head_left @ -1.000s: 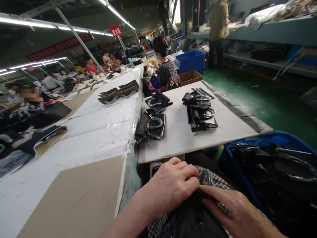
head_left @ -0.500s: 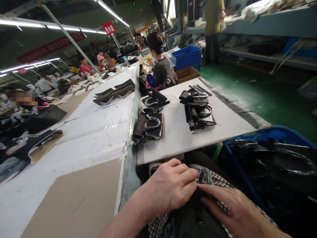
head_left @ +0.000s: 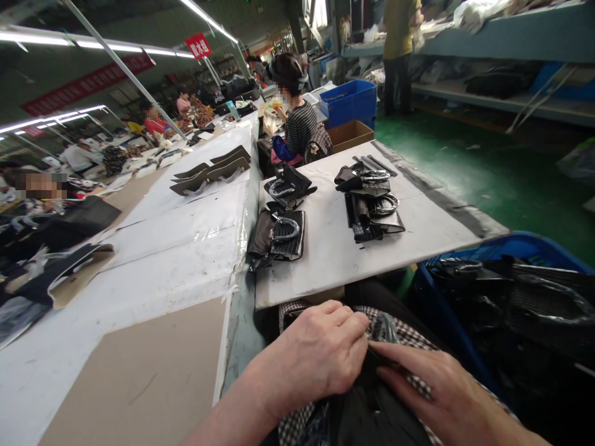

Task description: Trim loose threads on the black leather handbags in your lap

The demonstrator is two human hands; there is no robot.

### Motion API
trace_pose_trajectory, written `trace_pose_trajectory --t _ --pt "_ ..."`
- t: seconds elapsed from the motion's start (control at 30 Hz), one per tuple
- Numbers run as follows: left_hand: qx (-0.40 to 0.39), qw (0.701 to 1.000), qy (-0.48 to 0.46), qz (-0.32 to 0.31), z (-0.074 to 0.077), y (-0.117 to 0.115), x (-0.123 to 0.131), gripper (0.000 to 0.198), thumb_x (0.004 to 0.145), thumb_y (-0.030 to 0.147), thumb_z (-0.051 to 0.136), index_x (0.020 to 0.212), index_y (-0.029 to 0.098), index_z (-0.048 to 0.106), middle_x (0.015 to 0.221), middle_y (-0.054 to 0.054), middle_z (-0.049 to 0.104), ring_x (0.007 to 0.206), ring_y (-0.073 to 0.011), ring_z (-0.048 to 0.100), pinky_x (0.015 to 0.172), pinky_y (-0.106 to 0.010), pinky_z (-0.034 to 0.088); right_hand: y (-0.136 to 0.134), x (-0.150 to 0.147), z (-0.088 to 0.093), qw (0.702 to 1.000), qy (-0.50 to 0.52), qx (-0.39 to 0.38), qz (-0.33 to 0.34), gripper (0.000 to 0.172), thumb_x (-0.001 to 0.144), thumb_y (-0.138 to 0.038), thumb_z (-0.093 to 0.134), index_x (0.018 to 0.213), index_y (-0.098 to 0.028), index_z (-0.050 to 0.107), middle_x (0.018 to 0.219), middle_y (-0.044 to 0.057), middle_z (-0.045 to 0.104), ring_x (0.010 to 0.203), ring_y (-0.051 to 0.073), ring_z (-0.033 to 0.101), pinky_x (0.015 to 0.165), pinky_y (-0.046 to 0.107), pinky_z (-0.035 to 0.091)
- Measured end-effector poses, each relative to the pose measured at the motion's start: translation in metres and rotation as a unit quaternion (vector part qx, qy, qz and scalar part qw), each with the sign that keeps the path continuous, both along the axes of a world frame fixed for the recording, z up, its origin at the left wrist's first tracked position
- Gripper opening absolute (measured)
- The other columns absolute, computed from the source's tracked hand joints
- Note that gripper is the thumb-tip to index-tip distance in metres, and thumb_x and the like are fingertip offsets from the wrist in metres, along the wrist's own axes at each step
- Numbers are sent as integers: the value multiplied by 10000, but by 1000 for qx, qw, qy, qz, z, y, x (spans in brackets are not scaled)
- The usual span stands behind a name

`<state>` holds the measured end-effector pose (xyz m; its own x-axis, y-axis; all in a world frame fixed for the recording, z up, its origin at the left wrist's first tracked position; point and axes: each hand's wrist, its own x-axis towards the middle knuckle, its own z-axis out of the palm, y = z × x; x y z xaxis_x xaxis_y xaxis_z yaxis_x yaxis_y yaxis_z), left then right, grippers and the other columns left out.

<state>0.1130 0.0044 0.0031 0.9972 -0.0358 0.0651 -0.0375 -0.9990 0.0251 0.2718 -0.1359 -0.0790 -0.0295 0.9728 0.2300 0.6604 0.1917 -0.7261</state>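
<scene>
In the lap, over a checked cloth (head_left: pixel 409 337), lies a black bag piece (head_left: pixel 372 412), low at the middle of the view and just short of the bench edge. The left hand (head_left: pixel 320 356) sits on its near left part with fingers curled tight, its grip clenched on the piece's upper edge. The right hand (head_left: pixel 437 390) lies across the piece from the right, fingers stretched flat and the forefinger tip meeting the left fingertips. Its thumb is hidden, so I cannot tell whether its grip holds the piece or only presses on it. Just to the right stands a blue crate (head_left: pixel 506 243) full of black bags in clear wrap. Ahead is the white bench (head_left: pixel 334 263), carrying three heaps of black bags with curved handles: one at the near left (head_left: pixel 279 235), one further back (head_left: pixel 288 186), and one to the right (head_left: pixel 372 210). To the left runs a long bench (head_left: pixel 176 248) with a brown card sheet (head_left: pixel 139 371) at its near end and dark strips (head_left: pixel 214 170) further along. Beyond, a seated person in a striped top (head_left: pixel 300 124) works near a blue bin (head_left: pixel 351 102) and a cardboard box (head_left: pixel 348 133). At the far end another person (head_left: pixel 398 37) stands by a shelf (head_left: pixel 488 43).
</scene>
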Motion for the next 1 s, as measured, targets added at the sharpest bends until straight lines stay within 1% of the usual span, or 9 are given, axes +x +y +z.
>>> trace_pose_trajectory --t 0.13,0.23,0.33,0.43,0.53,0.67,0.83,0.93,1.0 --pt "-3 1000 22 -8 -2 2 1 226 969 111 425 821 119 596 902 -62 635 822 -176 592 786 -331 506 -1 0 -3 1000 8 -4 -8 282 924 -178 483 1158 -172 640 1048 36 752 899 152 728 796 205 589" --pt "-33 999 20 -6 -1 6 1 195 969 118 427 849 131 580 983 -65 655 858 -171 607 822 -329 505 0 -1 -2 1000 21 -12 -17 277 914 -184 499 1145 -182 650 1030 25 757 883 156 731 783 209 593" --pt "-115 993 -4 37 -1 11 -4 117 944 95 443 923 145 547 1115 -68 646 1000 -171 607 877 -296 493 1 -2 0 998 45 -34 -23 284 903 -181 510 1140 -222 661 1029 3 758 876 157 732 770 204 590" --pt "-196 975 -17 105 -1 14 -10 114 894 69 487 941 172 506 1120 -54 637 1059 -169 587 911 -286 477 2 -3 1 995 71 -67 -25 307 905 -183 506 1160 -259 658 1041 -14 755 887 152 729 769 194 583" --pt "-220 966 -19 132 -1 14 -12 119 887 82 510 948 184 498 1098 -46 637 1034 -170 588 919 -299 472 3 -4 2 993 82 -79 -28 312 897 -188 499 1149 -258 669 1037 -10 756 890 156 728 770 195 581" --pt "-186 977 -20 101 -4 14 -12 100 911 100 480 902 187 529 1092 -23 650 956 -164 616 819 -273 493 4 -5 3 993 77 -83 -38 318 893 -203 478 1135 -228 684 1033 14 757 887 173 732 747 202 590" --pt "-99 993 -29 56 -9 14 -11 114 943 152 481 901 171 585 1111 -22 652 889 -170 621 783 -292 497 3 -4 2 993 75 -89 -29 326 907 -205 462 1153 -223 675 1049 15 753 926 173 723 775 210 591" --pt "-60 997 -27 35 -6 12 -10 188 980 191 441 889 160 602 1116 -38 652 851 -163 611 746 -291 504 1 -3 -1 995 68 -74 -27 319 906 -189 480 1165 -223 663 1072 16 746 926 172 723 793 215 590" --pt "-33 999 -19 22 -1 11 -9 210 987 189 429 883 151 607 1065 -51 662 820 -162 602 711 -287 503 0 -3 -3 996 61 -56 -24 309 904 -178 486 1156 -212 663 1059 23 750 910 177 727 790 224 595"
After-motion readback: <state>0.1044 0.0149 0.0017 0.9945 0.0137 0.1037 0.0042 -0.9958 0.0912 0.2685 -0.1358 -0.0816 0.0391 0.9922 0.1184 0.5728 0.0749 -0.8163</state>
